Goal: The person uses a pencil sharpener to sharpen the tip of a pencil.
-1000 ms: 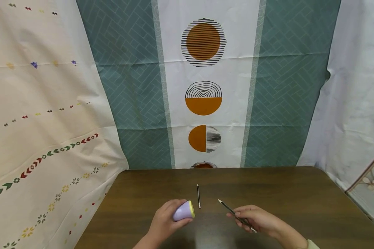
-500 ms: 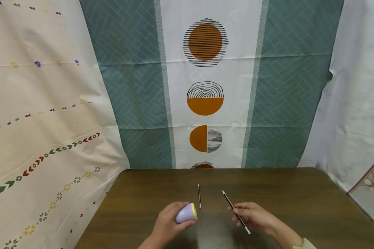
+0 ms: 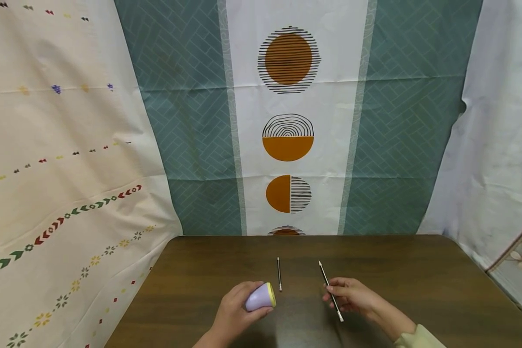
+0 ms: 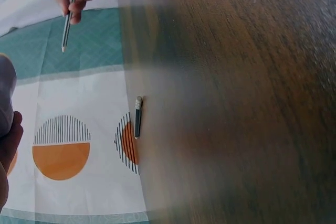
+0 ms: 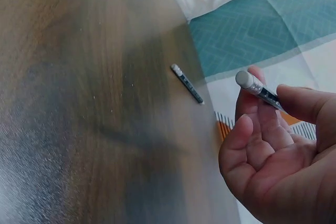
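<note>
My left hand (image 3: pixel 232 311) grips a lavender cup (image 3: pixel 258 298) with a yellow rim, tilted on its side so its mouth faces right. The thumb runs beneath it and the fingers over the top. To the right, my right hand (image 3: pixel 352 297) pinches a dark pencil (image 3: pixel 332 291) between thumb and fingers. Its sharpened tip points away toward the back, and the white eraser end (image 5: pixel 244 79) faces the right wrist camera. A second dark pencil (image 3: pixel 280 274) lies on the table between and beyond both hands, tip toward the back edge.
Both hands are over a dark brown wooden table (image 3: pixel 200 261). Behind it hangs a green and white curtain (image 3: pixel 287 101) with orange circles. A cream patterned cloth (image 3: pixel 69 193) hangs at the left, a pale marbled one (image 3: pixel 496 169) at the right.
The right hand has turned the pencil to a steeper angle, its tip swinging right and away, its eraser end swinging left. The cup stays tilted in the left hand, slightly further right in view.
</note>
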Available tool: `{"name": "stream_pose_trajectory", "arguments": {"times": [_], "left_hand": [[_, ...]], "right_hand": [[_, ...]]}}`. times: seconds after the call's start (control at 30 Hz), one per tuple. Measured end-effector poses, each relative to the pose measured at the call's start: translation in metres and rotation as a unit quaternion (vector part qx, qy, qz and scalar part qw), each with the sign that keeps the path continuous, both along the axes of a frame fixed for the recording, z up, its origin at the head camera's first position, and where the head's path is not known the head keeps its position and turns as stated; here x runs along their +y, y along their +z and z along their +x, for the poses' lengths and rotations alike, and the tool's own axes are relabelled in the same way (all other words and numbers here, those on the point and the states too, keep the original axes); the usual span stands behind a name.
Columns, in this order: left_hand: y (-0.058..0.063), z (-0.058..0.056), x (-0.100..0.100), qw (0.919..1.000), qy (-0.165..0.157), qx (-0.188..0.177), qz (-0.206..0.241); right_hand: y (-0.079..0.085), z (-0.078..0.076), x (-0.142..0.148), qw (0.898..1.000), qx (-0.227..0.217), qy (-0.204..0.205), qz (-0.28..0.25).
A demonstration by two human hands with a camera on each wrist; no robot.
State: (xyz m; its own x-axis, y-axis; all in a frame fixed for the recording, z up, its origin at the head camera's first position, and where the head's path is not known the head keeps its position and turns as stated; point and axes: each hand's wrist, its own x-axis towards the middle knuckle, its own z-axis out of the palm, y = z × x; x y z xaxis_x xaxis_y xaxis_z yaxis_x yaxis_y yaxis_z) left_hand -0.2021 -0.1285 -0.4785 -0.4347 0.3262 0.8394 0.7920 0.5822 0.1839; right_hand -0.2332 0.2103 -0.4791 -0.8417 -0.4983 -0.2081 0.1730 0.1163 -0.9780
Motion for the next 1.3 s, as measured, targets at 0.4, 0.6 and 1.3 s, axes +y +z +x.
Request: {"name": "stream_pose_trajectory", "arguments": {"times": [0.4, 0.6, 1.3], "left_hand": [[-0.004, 0.0, -0.002, 0.9999, 0.008, -0.005, 0.006], [-0.003, 0.001, -0.003, 0.9997, 0.022, -0.011, 0.002], [0.002, 0.004, -0.008, 0.9992, 0.028, -0.027, -0.007]], "right_hand": [[-0.003, -0.015, 0.003, 0.999, -0.016, -0.007, -0.03], [-0.002, -0.02, 0.006, 0.999, -0.01, -0.032, -0.018], [0.012, -0.037, -0.005, 0.993, -0.002, -0.113, 0.023]]}}
